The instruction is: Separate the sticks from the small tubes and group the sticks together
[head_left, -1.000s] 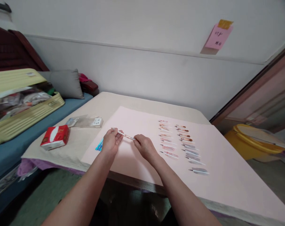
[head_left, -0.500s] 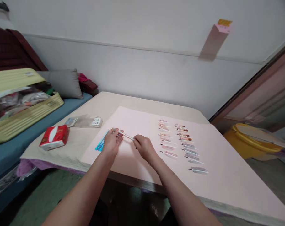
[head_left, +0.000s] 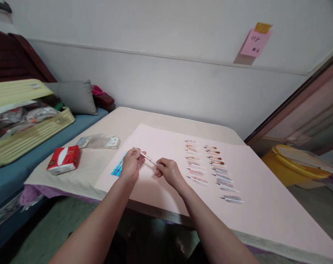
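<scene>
Between my two hands is a slim white pen [head_left: 148, 158] with small reddish-brown marks, held slanting above the pink sheet. My left hand [head_left: 131, 165] is closed around its far left end. At the other end, the fingertips of my right hand [head_left: 168, 170] pinch the pen. Several blue pens [head_left: 117, 168] lie beside and partly behind my left hand. To the right, pen parts with dark points rest in two columns: pinkish ones [head_left: 194, 164] in the nearer column, brown ones [head_left: 216, 158] and grey ones [head_left: 224, 179] in the other.
The pink sheet [head_left: 166, 137] covers much of the cloth-topped table [head_left: 183, 120]. A red tissue pack [head_left: 64, 160] and a clear plastic bag [head_left: 97, 142] lie on the left. A yellow bucket [head_left: 295, 167] stands right of the table. A pink note [head_left: 256, 42] hangs on the wall.
My right fingers have shifted slightly on the pen's end, and the pen's left end is raised a little. The wall note has swung down and shows handwriting.
</scene>
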Tool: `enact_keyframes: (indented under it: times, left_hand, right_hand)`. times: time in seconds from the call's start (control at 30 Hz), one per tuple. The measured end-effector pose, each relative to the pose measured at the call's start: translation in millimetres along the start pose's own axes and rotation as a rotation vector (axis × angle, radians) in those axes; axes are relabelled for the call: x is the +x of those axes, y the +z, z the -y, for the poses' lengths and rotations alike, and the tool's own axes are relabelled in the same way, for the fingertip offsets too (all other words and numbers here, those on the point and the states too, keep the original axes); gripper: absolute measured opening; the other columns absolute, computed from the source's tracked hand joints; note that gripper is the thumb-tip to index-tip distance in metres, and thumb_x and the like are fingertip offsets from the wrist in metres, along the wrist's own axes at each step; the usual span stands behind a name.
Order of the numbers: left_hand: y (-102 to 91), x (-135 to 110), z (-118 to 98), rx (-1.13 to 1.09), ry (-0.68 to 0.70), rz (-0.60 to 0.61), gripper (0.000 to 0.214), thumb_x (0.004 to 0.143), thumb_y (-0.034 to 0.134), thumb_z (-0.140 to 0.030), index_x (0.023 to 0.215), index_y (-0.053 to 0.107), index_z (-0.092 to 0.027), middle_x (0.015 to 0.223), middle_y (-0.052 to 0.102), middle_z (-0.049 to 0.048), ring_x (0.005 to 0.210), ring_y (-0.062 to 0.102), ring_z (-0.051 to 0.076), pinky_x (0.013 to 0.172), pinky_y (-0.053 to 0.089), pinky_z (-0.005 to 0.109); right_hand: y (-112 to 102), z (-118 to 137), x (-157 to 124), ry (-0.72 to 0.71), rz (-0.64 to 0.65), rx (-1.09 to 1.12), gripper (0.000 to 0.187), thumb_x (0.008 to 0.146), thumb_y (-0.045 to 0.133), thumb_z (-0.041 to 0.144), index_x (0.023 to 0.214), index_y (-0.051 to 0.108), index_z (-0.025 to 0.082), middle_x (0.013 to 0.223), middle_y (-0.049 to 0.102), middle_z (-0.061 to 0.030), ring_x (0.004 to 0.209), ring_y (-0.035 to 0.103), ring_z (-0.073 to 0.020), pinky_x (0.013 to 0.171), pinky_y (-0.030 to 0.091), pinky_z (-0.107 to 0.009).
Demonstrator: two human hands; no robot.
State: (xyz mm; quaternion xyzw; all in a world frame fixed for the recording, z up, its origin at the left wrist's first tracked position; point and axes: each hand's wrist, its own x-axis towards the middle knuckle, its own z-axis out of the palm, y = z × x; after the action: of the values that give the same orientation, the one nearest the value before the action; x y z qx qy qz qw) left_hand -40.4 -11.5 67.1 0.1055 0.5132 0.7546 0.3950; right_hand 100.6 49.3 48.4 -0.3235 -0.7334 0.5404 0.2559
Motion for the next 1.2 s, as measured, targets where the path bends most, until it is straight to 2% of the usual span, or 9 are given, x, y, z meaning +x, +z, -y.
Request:
enact_keyframes:
  times: [0.13, 0.3, 0.37, 0.5, 0.67, 0.77, 0.97, 1.07, 1.2]
  left_hand:
    - [-0.1, -0.2, -0.2, 0.051, 0.038, -0.003, 0.009, 0.075, 0.06, -0.022, 0.079, 0.054, -0.016, 0.083, 0.065, 0.0073, 0.065, 0.057, 0.01, 0.061, 0.044, 0.02]
    - [0.2, -1.1, 0.8, 0.085, 0.058, 0.024, 0.015, 0.074, 0.061, -0.027, 0.081, 0.054, -0.016, 0.084, 0.065, 0.0064, 0.068, 0.056, 0.01, 0.062, 0.043, 0.021]
    - [-0.2, -0.4, 1.0, 0.092, 0.061, 0.064, 0.016, 0.074, 0.061, -0.028, 0.082, 0.054, -0.017, 0.083, 0.065, 0.0064, 0.069, 0.057, 0.011, 0.064, 0.043, 0.021]
    - [-2.3, 1.1, 0.2, 0.062, 0.067, 0.173, 0.018, 0.076, 0.06, -0.029, 0.087, 0.055, -0.017, 0.081, 0.065, 0.0069, 0.074, 0.058, 0.012, 0.067, 0.044, 0.024]
    - [-2.2, -1.4, -5.3, -0.013, 0.019, 0.286, 0.021, 0.075, 0.061, -0.028, 0.092, 0.056, -0.016, 0.083, 0.064, 0.0089, 0.08, 0.06, 0.016, 0.071, 0.046, 0.029]
    - [-0.7, -3.6, -8.2, -0.029, -0.004, 0.273, 0.022, 0.073, 0.065, -0.029, 0.089, 0.057, -0.016, 0.083, 0.063, 0.0067, 0.079, 0.058, 0.015, 0.07, 0.045, 0.026]
    - [-3.9, 0.9, -8.4, 0.013, 0.042, 0.111, 0.023, 0.062, 0.072, -0.02, 0.08, 0.059, -0.015, 0.076, 0.057, 0.0003, 0.067, 0.053, 0.008, 0.064, 0.042, 0.02]
    - [-4.5, 1.7, -8.9, -0.039, 0.017, 0.157, 0.032, 0.063, 0.068, -0.015, 0.094, 0.059, -0.015, 0.08, 0.062, 0.0056, 0.077, 0.059, 0.015, 0.07, 0.044, 0.027]
    - [-2.4, -0.2, -7.6, -0.018, 0.028, 0.175, 0.026, 0.065, 0.068, -0.022, 0.089, 0.059, -0.016, 0.089, 0.062, 0.0059, 0.083, 0.057, 0.014, 0.072, 0.043, 0.026]
  right_hand:
    - [2.8, 1.5, 1.2, 0.056, -0.046, 0.013, 0.01, 0.076, 0.048, 0.017, 0.071, 0.057, 0.017, 0.054, 0.061, 0.0001, 0.051, 0.061, -0.0131, 0.053, 0.048, -0.022]
    - [4.9, 5.1, -3.8, -0.099, -0.097, -0.1, 0.013, 0.078, 0.05, 0.02, 0.087, 0.059, 0.019, 0.057, 0.06, 0.0029, 0.049, 0.059, -0.0107, 0.053, 0.047, -0.021]
    - [5.2, 5.5, -5.1, -0.102, -0.07, -0.094, 0.01, 0.076, 0.054, 0.022, 0.082, 0.06, 0.018, 0.053, 0.057, 0.0036, 0.045, 0.056, -0.0101, 0.05, 0.045, -0.02]
    - [3.4, 6.5, -5.1, 0.088, 0.098, 0.194, 0.016, 0.074, 0.057, 0.028, 0.065, 0.057, 0.015, 0.049, 0.055, 0.0016, 0.04, 0.053, -0.0106, 0.041, 0.041, -0.02]
    - [-0.8, 9.6, -5.0, 0.262, 0.232, 0.505, 0.019, 0.067, 0.066, 0.029, 0.075, 0.061, 0.012, 0.06, 0.062, -0.0016, 0.041, 0.052, -0.0079, 0.037, 0.036, -0.017]
    - [1.5, 11.7, -4.7, 0.245, 0.182, 0.483, 0.02, 0.065, 0.068, 0.03, 0.071, 0.061, 0.012, 0.058, 0.061, -0.0017, 0.041, 0.053, -0.0088, 0.037, 0.036, -0.018]
    - [7.9, 13.5, -4.4, 0.241, 0.18, 0.442, 0.022, 0.064, 0.069, 0.032, 0.069, 0.06, 0.012, 0.054, 0.061, -0.0009, 0.039, 0.053, -0.0101, 0.036, 0.037, -0.019]
    - [6.2, 11.5, -3.9, 0.248, 0.177, 0.441, 0.022, 0.064, 0.068, 0.032, 0.07, 0.06, 0.012, 0.055, 0.061, -0.001, 0.039, 0.053, -0.0097, 0.036, 0.037, -0.019]
    - [4.7, 9.6, -2.3, 0.216, 0.144, 0.394, 0.02, 0.065, 0.067, 0.031, 0.067, 0.059, 0.012, 0.053, 0.06, -0.0004, 0.039, 0.054, -0.0105, 0.036, 0.039, -0.02]
